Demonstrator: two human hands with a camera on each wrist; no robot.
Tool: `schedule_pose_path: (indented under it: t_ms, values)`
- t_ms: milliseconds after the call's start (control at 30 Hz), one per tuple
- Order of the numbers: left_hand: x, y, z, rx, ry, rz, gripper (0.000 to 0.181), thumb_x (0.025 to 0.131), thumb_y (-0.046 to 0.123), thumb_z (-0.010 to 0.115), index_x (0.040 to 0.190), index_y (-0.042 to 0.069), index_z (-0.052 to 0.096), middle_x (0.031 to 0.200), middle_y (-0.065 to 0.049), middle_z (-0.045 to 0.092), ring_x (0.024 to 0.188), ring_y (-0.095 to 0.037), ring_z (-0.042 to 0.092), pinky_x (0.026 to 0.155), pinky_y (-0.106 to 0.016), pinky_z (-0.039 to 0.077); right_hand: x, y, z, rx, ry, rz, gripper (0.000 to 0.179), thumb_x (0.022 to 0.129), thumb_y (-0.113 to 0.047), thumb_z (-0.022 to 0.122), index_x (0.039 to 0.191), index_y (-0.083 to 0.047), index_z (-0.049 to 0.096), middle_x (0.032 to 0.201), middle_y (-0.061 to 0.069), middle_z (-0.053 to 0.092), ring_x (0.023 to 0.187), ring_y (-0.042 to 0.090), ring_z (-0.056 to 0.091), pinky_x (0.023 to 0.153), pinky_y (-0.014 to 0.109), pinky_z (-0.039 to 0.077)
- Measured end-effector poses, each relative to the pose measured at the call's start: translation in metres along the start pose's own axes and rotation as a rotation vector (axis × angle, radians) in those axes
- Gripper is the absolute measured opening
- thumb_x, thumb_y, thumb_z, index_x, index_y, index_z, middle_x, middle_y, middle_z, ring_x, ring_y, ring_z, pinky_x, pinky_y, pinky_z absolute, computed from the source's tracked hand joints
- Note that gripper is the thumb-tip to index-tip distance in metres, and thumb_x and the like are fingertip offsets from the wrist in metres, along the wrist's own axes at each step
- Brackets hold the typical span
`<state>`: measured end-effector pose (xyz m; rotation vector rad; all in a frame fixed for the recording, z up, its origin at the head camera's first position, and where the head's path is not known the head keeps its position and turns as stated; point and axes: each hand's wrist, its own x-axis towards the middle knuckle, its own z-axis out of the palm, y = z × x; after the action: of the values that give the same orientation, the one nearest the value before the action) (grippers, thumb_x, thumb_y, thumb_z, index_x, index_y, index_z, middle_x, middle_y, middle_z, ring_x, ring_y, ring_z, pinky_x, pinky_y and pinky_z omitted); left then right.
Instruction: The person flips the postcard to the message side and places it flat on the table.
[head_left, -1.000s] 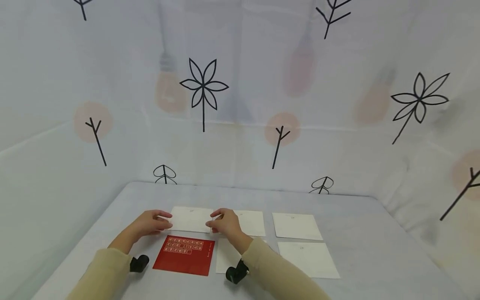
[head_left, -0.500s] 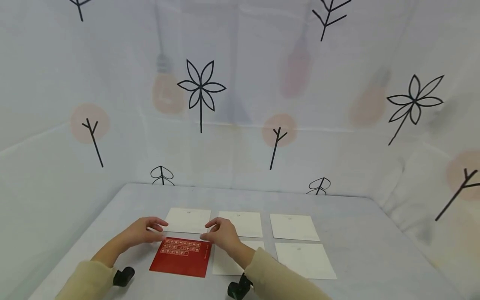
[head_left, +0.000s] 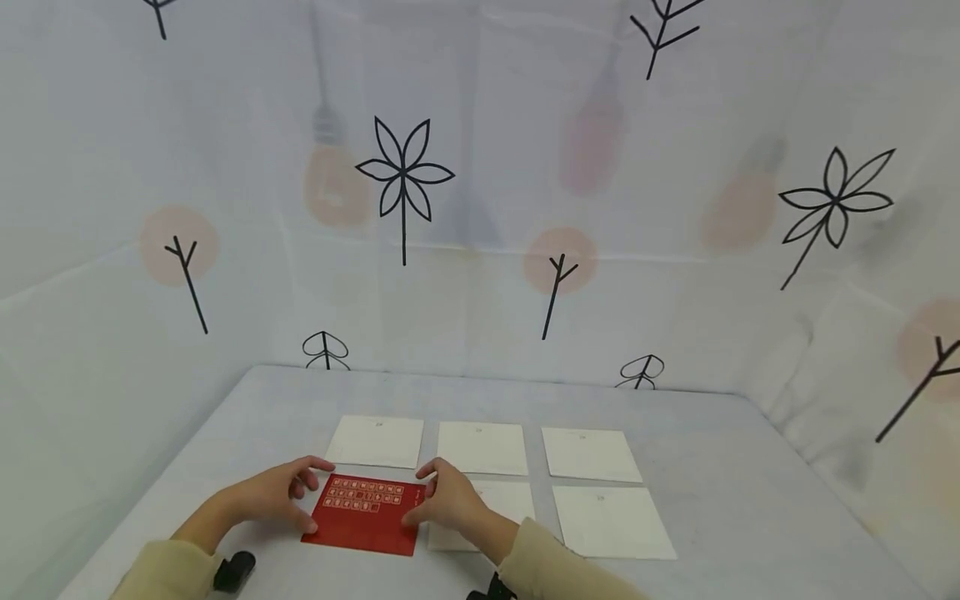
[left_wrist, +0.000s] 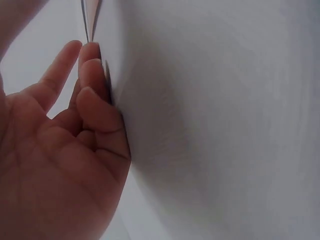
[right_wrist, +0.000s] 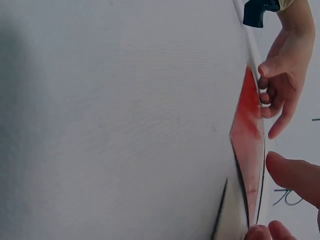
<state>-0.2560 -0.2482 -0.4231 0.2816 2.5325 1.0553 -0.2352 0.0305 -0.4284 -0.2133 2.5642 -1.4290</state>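
Observation:
A flat red card (head_left: 360, 535), printed with rows of small pale squares, lies on the table between my two hands in the head view. My left hand (head_left: 273, 497) is at its left edge, thumb tip by the lower corner and fingers loosely bent. At the opposite edge is my right hand (head_left: 456, 502), its thumb overlapping the card and its index finger stretched beyond the upper corner. The right wrist view shows the red card (right_wrist: 248, 112) edge-on, with the right thumb (right_wrist: 292, 175) apart from the fingers. In the left wrist view the left hand (left_wrist: 55, 150) is palm-on, holding nothing visible.
Behind the red card lies a row of white cards: left (head_left: 378, 442), middle (head_left: 480, 448) and right (head_left: 591, 455). Another white card (head_left: 512, 498) is partly covered by the right hand, with one more white card (head_left: 615, 523) beside it. A patterned cloth (head_left: 480, 317) hangs behind the table.
Both hands have come toward me, from beside the left white card of the back row down to the red card's side edges. The cards keep their places.

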Motion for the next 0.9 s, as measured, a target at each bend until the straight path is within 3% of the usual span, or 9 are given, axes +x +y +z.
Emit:
schedule_pose_path:
  t_ms: [200, 433, 700, 900]
  values:
    - [0.001, 0.001, 0.003, 0.012, -0.056, 0.060, 0.079, 0.060, 0.011, 0.087, 0.128, 0.006, 0.046, 0.094, -0.006, 0.043, 0.086, -0.024, 0.038, 0.066, -0.034, 0.036, -0.001, 0.011, 0.002, -0.057, -0.005, 0.046, 0.059, 0.059, -0.010, 0.088, 0.105, -0.007, 0.050, 0.076, 0.005, 0.047, 0.070, 0.018, 0.045, 0.057, 0.030, 0.036]
    - [0.007, 0.008, 0.006, 0.081, -0.016, -0.019, 0.076, 0.056, 0.007, 0.088, 0.120, 0.010, 0.049, 0.090, -0.006, 0.043, 0.084, -0.022, 0.039, 0.066, -0.034, 0.038, -0.001, 0.008, -0.002, -0.080, -0.020, 0.043, 0.056, 0.060, -0.008, 0.087, 0.103, -0.004, 0.051, 0.075, 0.006, 0.047, 0.069, 0.019, 0.045, 0.057, 0.030, 0.036]
    - [0.008, 0.016, 0.002, 0.117, -0.043, -0.078, 0.074, 0.057, 0.006, 0.088, 0.117, 0.008, 0.044, 0.090, -0.007, 0.042, 0.085, -0.023, 0.040, 0.067, -0.035, 0.038, 0.002, 0.003, 0.005, -0.091, 0.013, 0.081, 0.055, 0.059, -0.005, 0.087, 0.100, -0.004, 0.050, 0.076, 0.005, 0.047, 0.072, 0.019, 0.047, 0.061, 0.034, 0.043]
    - [0.009, 0.018, 0.002, 0.072, -0.036, -0.079, 0.074, 0.058, 0.000, 0.085, 0.115, 0.005, 0.038, 0.091, -0.007, 0.043, 0.083, -0.023, 0.041, 0.068, -0.035, 0.039, 0.003, -0.002, 0.007, -0.102, 0.012, 0.097, 0.057, 0.057, -0.002, 0.086, 0.100, -0.002, 0.049, 0.078, 0.006, 0.047, 0.074, 0.020, 0.048, 0.066, 0.037, 0.046]
